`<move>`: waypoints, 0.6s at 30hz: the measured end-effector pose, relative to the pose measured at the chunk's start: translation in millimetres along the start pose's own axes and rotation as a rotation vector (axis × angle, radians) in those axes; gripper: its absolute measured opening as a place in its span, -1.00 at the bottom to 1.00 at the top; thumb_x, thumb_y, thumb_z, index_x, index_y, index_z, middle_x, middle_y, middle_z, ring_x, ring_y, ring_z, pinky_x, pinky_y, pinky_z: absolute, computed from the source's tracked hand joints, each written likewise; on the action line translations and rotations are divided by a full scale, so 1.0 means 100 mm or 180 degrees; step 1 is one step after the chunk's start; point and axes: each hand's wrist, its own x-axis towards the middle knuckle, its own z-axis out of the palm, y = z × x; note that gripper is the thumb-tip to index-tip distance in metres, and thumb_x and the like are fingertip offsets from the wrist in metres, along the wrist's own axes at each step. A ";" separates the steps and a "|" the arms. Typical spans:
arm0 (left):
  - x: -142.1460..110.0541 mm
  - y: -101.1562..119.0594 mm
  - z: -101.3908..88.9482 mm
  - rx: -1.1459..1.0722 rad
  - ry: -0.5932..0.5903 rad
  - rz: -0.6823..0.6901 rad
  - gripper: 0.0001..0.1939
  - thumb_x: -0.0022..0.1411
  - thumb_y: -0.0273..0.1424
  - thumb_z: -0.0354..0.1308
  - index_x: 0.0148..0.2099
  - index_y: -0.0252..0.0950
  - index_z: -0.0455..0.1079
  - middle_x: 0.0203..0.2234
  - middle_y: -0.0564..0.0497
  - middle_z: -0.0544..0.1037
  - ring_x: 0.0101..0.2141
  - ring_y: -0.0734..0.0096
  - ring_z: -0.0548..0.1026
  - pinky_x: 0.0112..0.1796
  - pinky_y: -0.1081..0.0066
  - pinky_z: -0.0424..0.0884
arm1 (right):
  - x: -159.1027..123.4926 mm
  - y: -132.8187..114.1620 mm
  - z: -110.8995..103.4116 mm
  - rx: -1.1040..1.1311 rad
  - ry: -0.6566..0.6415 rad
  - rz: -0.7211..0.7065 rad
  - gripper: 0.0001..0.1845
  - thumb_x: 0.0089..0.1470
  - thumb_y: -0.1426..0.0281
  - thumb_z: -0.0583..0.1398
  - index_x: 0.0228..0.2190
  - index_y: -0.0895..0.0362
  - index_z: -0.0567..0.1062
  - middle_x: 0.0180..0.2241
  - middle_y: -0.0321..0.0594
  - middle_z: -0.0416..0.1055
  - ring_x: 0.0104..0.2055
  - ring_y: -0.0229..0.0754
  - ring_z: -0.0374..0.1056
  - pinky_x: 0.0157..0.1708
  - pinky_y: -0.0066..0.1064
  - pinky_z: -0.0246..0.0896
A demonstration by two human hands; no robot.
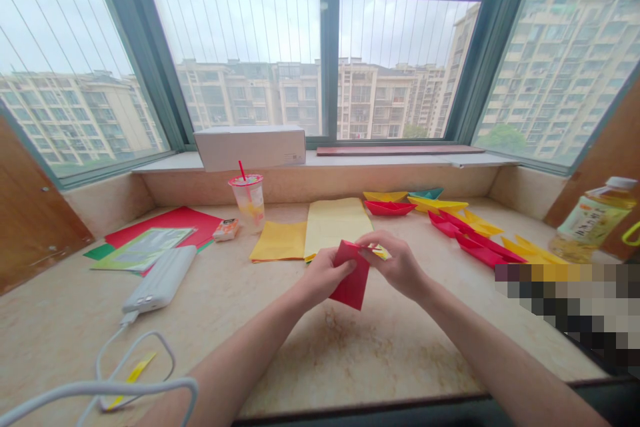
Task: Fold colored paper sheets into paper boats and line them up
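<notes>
A folded piece of red paper (353,278) is held up above the stone counter (310,340) by both hands. My left hand (323,275) pinches its left edge with closed fingers. My right hand (395,261) grips the upper right corner, fingers curled over the fold. Yellow sheets (336,225) and an orange-yellow sheet (279,241) lie flat just behind the hands. Finished paper boats, red (389,208), yellow (436,204) and teal (426,193), sit further back and to the right.
A plastic cup with a red straw (248,200) stands at the back left. Red and green sheets (165,230), a white power bank (161,278) with its cable (131,373), a white box (250,147) on the sill and a drink bottle (593,219) surround the spot.
</notes>
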 end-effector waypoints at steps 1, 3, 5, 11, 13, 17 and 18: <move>0.00 0.01 0.00 -0.0043 0.0059 0.0010 -0.74 0.20 -0.24 0.19 -0.30 -0.39 0.48 -0.48 0.02 0.51 -0.45 0.45 0.40 -0.40 0.48 0.26 | 0.00 -0.01 -0.01 -0.0063 -0.0090 -0.0167 -0.85 0.17 0.40 0.22 -0.21 0.05 0.57 -0.25 -0.16 0.54 -0.18 -0.11 0.42 -0.14 -0.22 0.35; 0.00 0.04 0.02 -0.0163 0.0172 0.0020 -0.70 0.19 -0.21 0.21 -0.28 -0.39 0.49 -0.47 0.00 0.52 -0.45 0.44 0.41 -0.41 0.48 0.27 | -0.01 -0.01 0.00 -0.0210 -0.0248 -0.0388 -0.79 0.20 0.40 0.19 -0.15 0.01 0.57 -0.13 -0.12 0.51 -0.06 -0.08 0.38 -0.05 -0.16 0.33; -0.01 0.07 0.03 -0.0353 0.0252 0.0007 -0.67 0.17 -0.18 0.23 -0.21 -0.39 0.51 -0.41 -0.04 0.56 -0.42 0.41 0.45 -0.38 0.47 0.31 | -0.03 0.01 0.01 -0.0367 -0.0399 -0.0449 -0.75 0.21 0.37 0.18 -0.09 -0.03 0.57 0.01 -0.09 0.43 0.07 -0.03 0.31 0.04 -0.09 0.28; -0.02 0.13 0.03 -0.0773 0.0201 0.0094 -0.62 0.13 -0.20 0.30 -0.09 -0.36 0.50 -0.27 -0.11 0.59 -0.29 0.32 0.52 -0.28 0.43 0.40 | -0.06 0.10 0.04 -0.0293 -0.0653 -0.0204 -0.67 0.29 0.31 0.09 0.03 -0.06 0.51 0.14 -0.06 0.27 0.16 -0.01 0.24 0.12 -0.06 0.23; -0.02 0.11 0.03 -0.0794 0.0221 0.0100 -0.60 0.18 -0.14 0.24 -0.09 -0.37 0.50 -0.29 -0.11 0.59 -0.32 0.35 0.52 -0.31 0.45 0.40 | -0.05 0.09 0.04 -0.0196 -0.0646 -0.0200 -0.67 0.29 0.31 0.08 0.01 -0.05 0.52 0.10 -0.06 0.30 0.12 -0.03 0.29 0.09 -0.09 0.26; 0.00 0.08 0.05 -0.0579 0.0352 0.0131 -0.56 0.21 -0.06 0.17 -0.23 -0.39 0.51 -0.47 -0.03 0.55 -0.48 0.46 0.45 -0.46 0.52 0.31 | -0.03 0.03 0.03 0.0007 -0.0426 -0.0144 -0.72 0.28 0.31 0.10 -0.08 0.00 0.57 -0.10 -0.10 0.42 -0.05 -0.09 0.39 -0.04 -0.21 0.35; 0.00 0.07 0.05 -0.0526 0.0337 0.0176 -0.56 0.21 -0.06 0.17 -0.25 -0.39 0.51 -0.48 -0.02 0.54 -0.49 0.46 0.44 -0.47 0.52 0.30 | -0.02 0.02 0.03 0.0061 -0.0346 -0.0135 -0.74 0.27 0.33 0.11 -0.12 0.00 0.59 -0.15 -0.12 0.44 -0.10 -0.11 0.40 -0.09 -0.25 0.36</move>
